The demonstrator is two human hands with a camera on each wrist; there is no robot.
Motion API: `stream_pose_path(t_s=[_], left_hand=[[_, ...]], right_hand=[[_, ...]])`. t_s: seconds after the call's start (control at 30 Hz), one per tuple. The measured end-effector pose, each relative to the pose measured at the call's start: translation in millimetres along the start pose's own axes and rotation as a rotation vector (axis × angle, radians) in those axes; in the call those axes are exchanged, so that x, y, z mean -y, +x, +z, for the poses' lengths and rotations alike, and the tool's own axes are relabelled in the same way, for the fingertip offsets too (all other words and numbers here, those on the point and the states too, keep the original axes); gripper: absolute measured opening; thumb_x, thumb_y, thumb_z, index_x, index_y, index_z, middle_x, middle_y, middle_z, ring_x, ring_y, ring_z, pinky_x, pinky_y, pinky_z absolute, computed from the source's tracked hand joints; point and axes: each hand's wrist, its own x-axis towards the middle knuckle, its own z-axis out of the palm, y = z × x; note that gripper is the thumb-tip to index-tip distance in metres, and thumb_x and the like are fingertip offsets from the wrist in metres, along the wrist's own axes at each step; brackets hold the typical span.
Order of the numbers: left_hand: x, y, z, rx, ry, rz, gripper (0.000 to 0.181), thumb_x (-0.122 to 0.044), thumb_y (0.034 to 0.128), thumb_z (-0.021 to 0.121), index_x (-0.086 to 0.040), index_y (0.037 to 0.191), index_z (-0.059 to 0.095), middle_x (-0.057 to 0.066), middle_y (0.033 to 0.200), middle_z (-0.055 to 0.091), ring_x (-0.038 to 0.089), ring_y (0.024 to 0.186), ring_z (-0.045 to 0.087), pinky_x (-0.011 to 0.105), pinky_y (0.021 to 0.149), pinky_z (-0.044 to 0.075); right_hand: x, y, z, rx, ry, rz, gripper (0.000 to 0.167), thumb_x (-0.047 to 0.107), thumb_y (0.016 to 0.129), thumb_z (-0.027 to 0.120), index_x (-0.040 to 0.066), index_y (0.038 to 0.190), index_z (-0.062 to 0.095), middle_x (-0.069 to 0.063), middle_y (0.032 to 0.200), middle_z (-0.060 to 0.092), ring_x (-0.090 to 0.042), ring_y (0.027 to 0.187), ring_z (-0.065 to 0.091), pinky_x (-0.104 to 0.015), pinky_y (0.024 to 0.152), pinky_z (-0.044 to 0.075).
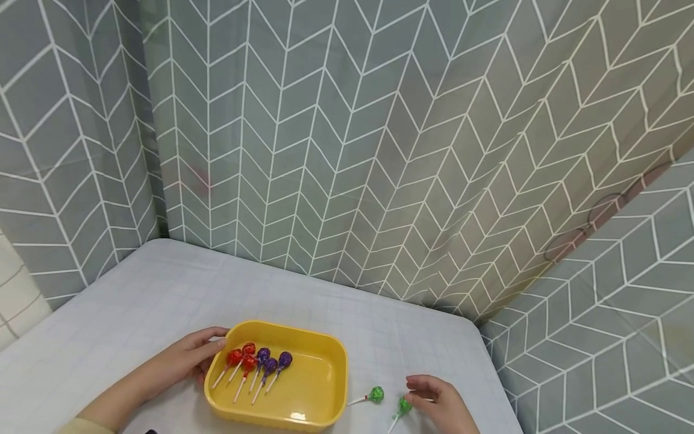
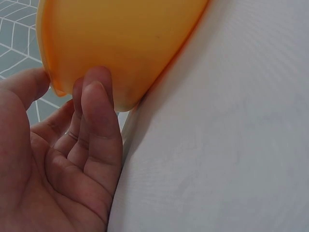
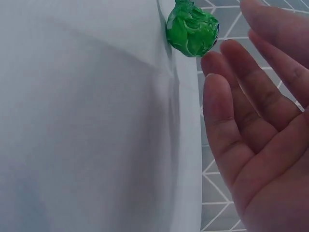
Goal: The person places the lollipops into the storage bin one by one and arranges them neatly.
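A yellow tray (image 1: pixel 303 340) stands on the table with 3 red lollipops (image 1: pixel 249 363) and 3 purple lollipops (image 1: pixel 269 365) in its left part. My left hand (image 1: pixel 190 355) holds the tray's left end; in the left wrist view the thumb is at the rim and the fingertips (image 2: pixel 99 99) are against the outer wall. Right of the tray, one green lollipop (image 1: pixel 376 395) lies on the table. A second green lollipop (image 1: pixel 403 406) is just left of my right hand (image 1: pixel 441 402). In the right wrist view that hand's fingers are spread loosely, near the green wrapper, without gripping it.
A white cloth covers the table (image 1: pixel 190 277). Grey curtains (image 1: pixel 303 150) with white zigzag lines hang behind it and at both sides. A small dark object (image 1: pixel 150 431) shows at the bottom edge of the head view.
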Motion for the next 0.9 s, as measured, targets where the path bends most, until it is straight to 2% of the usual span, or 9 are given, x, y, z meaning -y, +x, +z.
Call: stream_pose_path(t_s=[0.17, 0.3, 0.57, 0.9], left_hand=[[0.5, -0.1, 1.9, -0.011, -0.002, -0.019, 0.064, -0.043, 0.1042, 0.046, 0.002, 0.147, 0.034, 0.016, 0.087, 0.066, 0.030, 0.073, 0.062, 0.039, 0.063, 0.056], [-1.1, 0.2, 2.1, -0.018, 0.006, -0.026, 0.064, -0.044, 0.1041, 0.046, 0.002, 0.148, 0.034, 0.016, 0.087, 0.065, 0.030, 0.073, 0.062, 0.039, 0.064, 0.056], [-3.2, 0.5, 2.8, -0.034, 0.010, -0.037, 0.064, -0.045, 0.1036, 0.047, -0.001, 0.148, 0.035, 0.016, 0.086, 0.065, 0.030, 0.072, 0.061, 0.039, 0.064, 0.055], [-3.5, -0.4, 3.7, -0.046, -0.010, -0.040, 0.064, -0.046, 0.1028, 0.048, -0.012, 0.154, 0.029, 0.017, 0.085, 0.064, 0.031, 0.070, 0.061, 0.039, 0.062, 0.055]], right_hand=[[-6.5, -0.4, -1.6, 0.039, -0.029, 0.031, 0.043, 0.028, 0.084, 0.080, -0.001, 0.114, 0.069, -0.009, 0.107, 0.071, -0.021, 0.092, 0.066, -0.040, 0.079, 0.055], [-10.4, -1.0, -2.2, 0.080, -0.015, 0.010, 0.044, 0.026, 0.085, 0.080, -0.004, 0.115, 0.068, -0.010, 0.105, 0.071, -0.023, 0.090, 0.067, -0.036, 0.077, 0.055], [-11.2, -0.1, -0.9, 0.122, -0.078, -0.001, 0.038, 0.023, 0.084, 0.080, -0.002, 0.110, 0.070, -0.007, 0.101, 0.071, -0.020, 0.085, 0.066, -0.031, 0.072, 0.053], [-10.9, 0.9, -1.6, 0.129, -0.119, -0.011, 0.038, 0.025, 0.084, 0.080, -0.001, 0.110, 0.071, -0.005, 0.099, 0.071, -0.019, 0.084, 0.065, -0.030, 0.071, 0.053]])
